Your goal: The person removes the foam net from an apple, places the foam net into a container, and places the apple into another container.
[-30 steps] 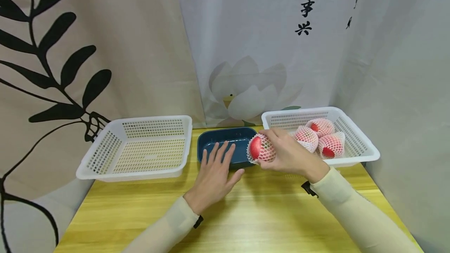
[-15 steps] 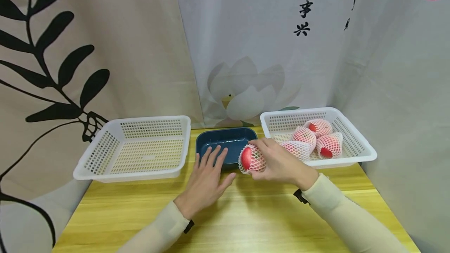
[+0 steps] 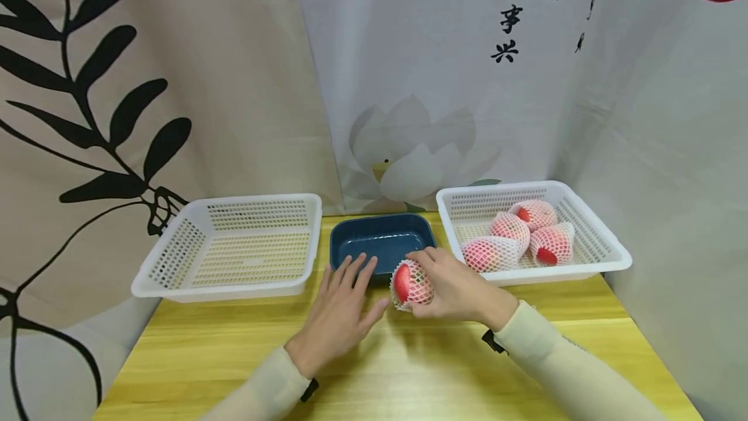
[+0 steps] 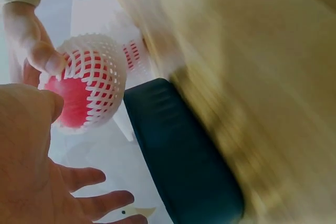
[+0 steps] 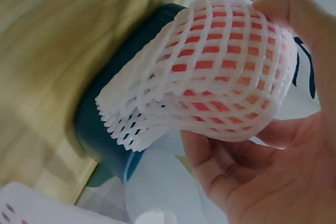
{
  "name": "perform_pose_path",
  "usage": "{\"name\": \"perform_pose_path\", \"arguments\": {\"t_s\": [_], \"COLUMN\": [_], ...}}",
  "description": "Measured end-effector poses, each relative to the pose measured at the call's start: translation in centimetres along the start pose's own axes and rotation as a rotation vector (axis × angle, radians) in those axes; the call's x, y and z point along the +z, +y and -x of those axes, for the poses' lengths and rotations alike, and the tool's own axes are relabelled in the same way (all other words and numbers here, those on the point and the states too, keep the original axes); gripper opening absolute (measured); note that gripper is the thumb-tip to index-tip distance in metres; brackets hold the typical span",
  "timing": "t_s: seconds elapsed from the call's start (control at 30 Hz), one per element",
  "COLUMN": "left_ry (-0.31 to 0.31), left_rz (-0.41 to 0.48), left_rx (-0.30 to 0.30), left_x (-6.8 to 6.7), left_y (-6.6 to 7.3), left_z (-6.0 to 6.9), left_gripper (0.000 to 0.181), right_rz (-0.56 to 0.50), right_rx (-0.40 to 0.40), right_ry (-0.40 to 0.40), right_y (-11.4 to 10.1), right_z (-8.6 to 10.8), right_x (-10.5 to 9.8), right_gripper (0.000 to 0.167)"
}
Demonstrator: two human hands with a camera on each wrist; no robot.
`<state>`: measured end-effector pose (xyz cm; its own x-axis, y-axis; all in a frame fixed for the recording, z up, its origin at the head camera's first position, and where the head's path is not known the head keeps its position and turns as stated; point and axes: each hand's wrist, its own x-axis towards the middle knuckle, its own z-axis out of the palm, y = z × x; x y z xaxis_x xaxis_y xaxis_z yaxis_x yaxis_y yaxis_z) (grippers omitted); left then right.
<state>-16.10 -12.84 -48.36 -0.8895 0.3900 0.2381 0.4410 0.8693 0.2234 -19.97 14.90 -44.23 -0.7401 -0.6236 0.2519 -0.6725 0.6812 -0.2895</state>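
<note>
Right hand [image 3: 452,288] grips red fruit in white foam net [image 3: 412,284], just in front of dark blue dish [image 3: 386,239], near its right corner. Left hand [image 3: 336,317] near dish, fingers spread apart. Right white basket [image 3: 596,265] holds 4 netted fruits [image 3: 511,229]; left white basket [image 3: 251,258] across counter [image 3: 386,382].

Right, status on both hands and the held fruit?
Right hand grips netted fruit near blue dish. Left hand, fingers spread, close to it; contact unclear. Nothing visibly in the way.
</note>
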Motion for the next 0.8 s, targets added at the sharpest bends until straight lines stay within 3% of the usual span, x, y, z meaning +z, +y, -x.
{"name": "perform_pose_path", "arguments": {"t_s": [0.4,0.8], "left_ry": [0.011,0.038], "left_rz": [0.002,0.043], "left_rx": [0.02,0.057], "left_x": [0.8,1.5], "left_y": [-0.4,-0.2], "left_z": [1.8,2.4], "left_gripper": [0.077,0.068], "right_rz": [-0.034,-0.015], "right_rx": [0.021,0.006], "right_ry": [-0.088,-0.109], "right_y": [-0.3,0.0], "right_z": [0.3,0.9], "right_x": [2.6,3.8], "right_gripper": [0.09,0.083]}}
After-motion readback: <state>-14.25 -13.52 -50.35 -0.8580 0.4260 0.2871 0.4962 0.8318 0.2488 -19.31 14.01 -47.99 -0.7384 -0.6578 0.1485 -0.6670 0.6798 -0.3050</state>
